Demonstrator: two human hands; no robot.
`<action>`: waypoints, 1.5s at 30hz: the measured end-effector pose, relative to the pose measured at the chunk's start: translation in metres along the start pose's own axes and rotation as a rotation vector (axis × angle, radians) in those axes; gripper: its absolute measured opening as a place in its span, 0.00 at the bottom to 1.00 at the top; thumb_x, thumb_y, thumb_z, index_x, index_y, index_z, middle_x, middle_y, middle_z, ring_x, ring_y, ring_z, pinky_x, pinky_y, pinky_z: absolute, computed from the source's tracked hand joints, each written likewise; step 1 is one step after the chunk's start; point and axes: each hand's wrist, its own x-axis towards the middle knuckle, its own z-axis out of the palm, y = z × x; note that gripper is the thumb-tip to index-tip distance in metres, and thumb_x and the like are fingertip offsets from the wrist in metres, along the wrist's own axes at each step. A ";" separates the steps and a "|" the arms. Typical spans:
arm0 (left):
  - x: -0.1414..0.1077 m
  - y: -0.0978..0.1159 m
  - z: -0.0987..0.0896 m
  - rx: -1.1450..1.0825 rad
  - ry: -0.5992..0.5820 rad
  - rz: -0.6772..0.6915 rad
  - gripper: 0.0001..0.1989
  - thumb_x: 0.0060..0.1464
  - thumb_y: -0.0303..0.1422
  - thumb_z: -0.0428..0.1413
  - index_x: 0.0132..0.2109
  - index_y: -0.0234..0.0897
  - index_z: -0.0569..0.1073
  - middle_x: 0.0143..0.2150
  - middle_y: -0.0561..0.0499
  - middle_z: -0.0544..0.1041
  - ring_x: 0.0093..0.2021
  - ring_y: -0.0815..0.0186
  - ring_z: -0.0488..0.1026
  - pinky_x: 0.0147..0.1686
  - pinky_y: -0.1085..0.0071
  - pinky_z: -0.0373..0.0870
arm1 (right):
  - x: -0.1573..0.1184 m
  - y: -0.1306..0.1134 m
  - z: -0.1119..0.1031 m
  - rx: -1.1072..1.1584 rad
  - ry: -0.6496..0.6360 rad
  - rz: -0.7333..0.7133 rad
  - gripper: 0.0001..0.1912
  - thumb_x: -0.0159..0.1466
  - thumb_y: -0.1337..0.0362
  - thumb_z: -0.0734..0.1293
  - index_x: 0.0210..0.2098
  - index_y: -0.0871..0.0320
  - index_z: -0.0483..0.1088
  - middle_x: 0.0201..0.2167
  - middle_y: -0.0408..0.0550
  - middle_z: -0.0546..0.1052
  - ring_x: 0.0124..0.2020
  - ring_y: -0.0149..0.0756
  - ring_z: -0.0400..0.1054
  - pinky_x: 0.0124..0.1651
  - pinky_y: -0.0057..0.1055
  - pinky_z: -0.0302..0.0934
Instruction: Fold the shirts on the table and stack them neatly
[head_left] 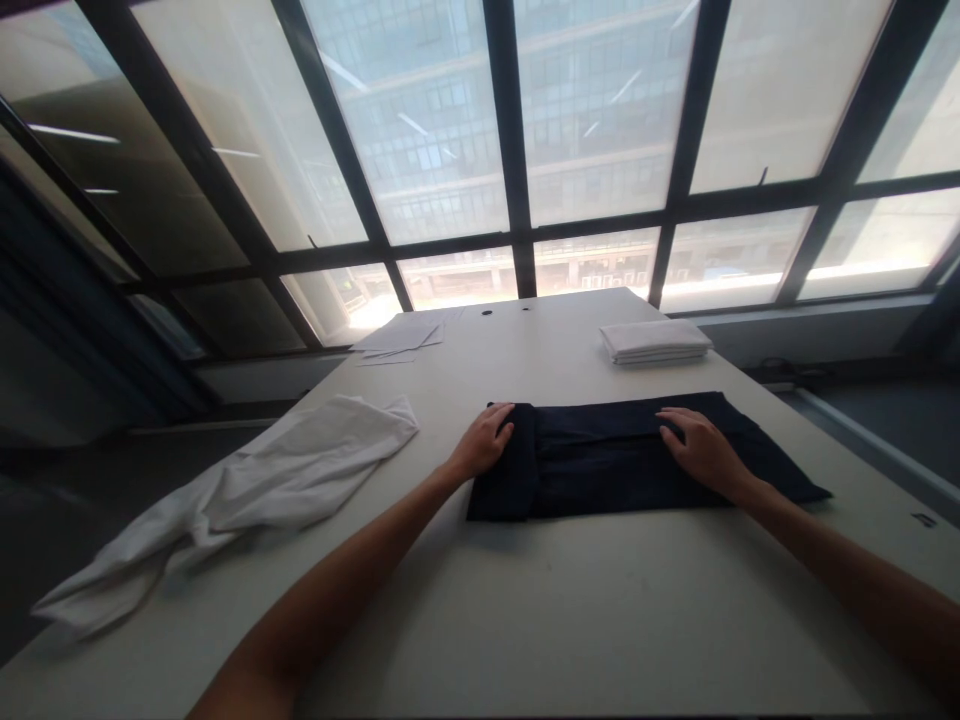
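Note:
A dark navy folded cloth garment (600, 460) lies flat and lengthwise across the white table (525, 620). Its left end is doubled over into a narrow flap, and its right end tapers to a point. My left hand (484, 440) rests at that left end, fingers over the fold's edge and slightly apart. On the right half of the garment lies my right hand (701, 450), palm down with its fingers stretched out. Neither hand appears to grasp the fabric.
A crumpled white cloth (247, 490) spreads along the table's left edge, partly hanging over it. Behind the garment, to the right, sits a neatly folded white stack of cloth (655, 342). Paper sheets (401, 335) lie at the far left. Large windows (517, 150) stand beyond.

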 end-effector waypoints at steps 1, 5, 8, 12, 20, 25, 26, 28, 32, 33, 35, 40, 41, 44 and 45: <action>0.011 -0.006 -0.005 0.000 0.021 -0.014 0.24 0.66 0.36 0.48 0.64 0.33 0.69 0.65 0.41 0.70 0.66 0.56 0.65 0.67 0.57 0.59 | -0.001 -0.022 -0.001 0.085 0.012 0.006 0.20 0.67 0.58 0.58 0.49 0.60 0.76 0.49 0.59 0.79 0.53 0.49 0.72 0.58 0.43 0.62; 0.049 -0.029 -0.015 -0.024 -0.097 -0.052 0.20 0.62 0.36 0.51 0.57 0.32 0.75 0.58 0.40 0.77 0.60 0.55 0.72 0.63 0.59 0.65 | -0.015 -0.117 0.011 0.448 -0.201 -0.002 0.13 0.66 0.58 0.61 0.34 0.56 0.74 0.29 0.46 0.78 0.31 0.38 0.71 0.36 0.32 0.63; 0.059 -0.038 -0.010 -0.083 -0.188 -0.020 0.19 0.60 0.38 0.54 0.52 0.34 0.78 0.54 0.42 0.79 0.55 0.56 0.75 0.59 0.60 0.68 | -0.031 -0.170 0.028 0.579 -0.371 -0.052 0.08 0.66 0.60 0.63 0.38 0.56 0.73 0.26 0.42 0.75 0.27 0.32 0.67 0.30 0.28 0.57; 0.045 -0.050 -0.006 -0.164 -0.113 0.005 0.19 0.57 0.43 0.55 0.50 0.36 0.78 0.51 0.44 0.80 0.52 0.57 0.76 0.58 0.60 0.68 | -0.041 -0.200 0.043 0.596 -0.436 -0.022 0.11 0.65 0.60 0.67 0.47 0.54 0.71 0.31 0.43 0.76 0.28 0.32 0.68 0.32 0.27 0.56; 0.016 -0.062 -0.036 -0.358 -0.147 -0.157 0.23 0.54 0.53 0.56 0.38 0.35 0.78 0.36 0.49 0.80 0.40 0.60 0.74 0.45 0.64 0.72 | -0.043 -0.222 0.053 0.749 -0.469 0.084 0.09 0.59 0.66 0.70 0.39 0.53 0.71 0.25 0.38 0.70 0.27 0.31 0.64 0.29 0.27 0.54; 0.028 -0.048 -0.036 -0.458 -0.112 -0.177 0.25 0.54 0.54 0.56 0.39 0.34 0.77 0.36 0.49 0.79 0.38 0.62 0.74 0.41 0.67 0.71 | -0.037 -0.223 0.037 0.855 -0.422 0.071 0.08 0.58 0.69 0.68 0.37 0.54 0.68 0.23 0.35 0.65 0.25 0.29 0.59 0.28 0.26 0.52; 0.032 -0.044 -0.033 -0.451 -0.106 -0.170 0.24 0.55 0.54 0.56 0.39 0.34 0.77 0.36 0.49 0.79 0.38 0.62 0.74 0.41 0.66 0.71 | -0.034 -0.220 0.031 0.864 -0.411 0.071 0.08 0.57 0.68 0.67 0.37 0.54 0.68 0.22 0.35 0.64 0.25 0.28 0.58 0.27 0.26 0.52; 0.039 -0.038 -0.026 -0.399 -0.090 -0.143 0.22 0.57 0.51 0.55 0.39 0.35 0.77 0.36 0.49 0.79 0.38 0.61 0.74 0.42 0.65 0.71 | -0.030 -0.212 0.022 0.865 -0.388 0.076 0.08 0.57 0.68 0.67 0.37 0.54 0.68 0.22 0.34 0.63 0.24 0.28 0.57 0.26 0.26 0.50; 0.046 -0.027 -0.008 -0.213 -0.046 -0.098 0.15 0.59 0.43 0.53 0.40 0.36 0.77 0.40 0.46 0.80 0.42 0.59 0.75 0.48 0.62 0.71 | -0.029 -0.189 0.015 0.830 -0.368 0.111 0.08 0.56 0.68 0.66 0.36 0.55 0.68 0.21 0.34 0.62 0.23 0.28 0.56 0.26 0.26 0.50; 0.045 -0.025 -0.003 -0.184 -0.034 -0.095 0.15 0.60 0.42 0.53 0.42 0.36 0.77 0.42 0.46 0.80 0.44 0.58 0.75 0.49 0.61 0.71 | -0.031 -0.183 0.017 0.818 -0.380 0.123 0.08 0.56 0.68 0.66 0.36 0.55 0.68 0.21 0.34 0.62 0.23 0.28 0.56 0.26 0.26 0.50; 0.043 -0.022 0.008 -0.149 -0.006 -0.095 0.15 0.62 0.40 0.51 0.47 0.36 0.76 0.47 0.44 0.79 0.49 0.57 0.75 0.54 0.60 0.70 | -0.036 -0.172 0.021 0.796 -0.417 0.141 0.08 0.55 0.68 0.66 0.37 0.55 0.68 0.21 0.34 0.62 0.23 0.28 0.56 0.26 0.26 0.50; 0.037 -0.018 0.024 -0.086 0.041 -0.115 0.19 0.68 0.38 0.45 0.56 0.36 0.74 0.57 0.43 0.76 0.59 0.58 0.71 0.63 0.58 0.64 | -0.045 -0.160 0.032 0.737 -0.462 0.142 0.10 0.55 0.69 0.66 0.38 0.55 0.67 0.21 0.34 0.62 0.24 0.29 0.57 0.27 0.27 0.51; 0.036 -0.017 0.022 -0.078 0.061 -0.115 0.19 0.68 0.38 0.44 0.57 0.36 0.73 0.58 0.43 0.75 0.60 0.59 0.70 0.63 0.58 0.63 | -0.046 -0.159 0.033 0.724 -0.460 0.136 0.11 0.55 0.69 0.66 0.38 0.55 0.67 0.21 0.34 0.62 0.24 0.30 0.57 0.27 0.27 0.52; 0.028 -0.007 0.013 -0.009 0.140 -0.106 0.21 0.69 0.36 0.43 0.61 0.35 0.71 0.63 0.41 0.72 0.65 0.58 0.66 0.66 0.57 0.59 | -0.046 -0.159 0.035 0.692 -0.457 0.111 0.11 0.55 0.70 0.66 0.38 0.54 0.67 0.22 0.34 0.63 0.25 0.30 0.57 0.28 0.28 0.52; 0.023 -0.001 0.010 0.030 0.146 -0.103 0.22 0.69 0.37 0.43 0.63 0.34 0.69 0.65 0.41 0.70 0.67 0.57 0.64 0.67 0.56 0.57 | -0.046 -0.159 0.035 0.685 -0.456 0.104 0.11 0.55 0.70 0.66 0.38 0.54 0.67 0.22 0.34 0.63 0.24 0.30 0.57 0.28 0.28 0.52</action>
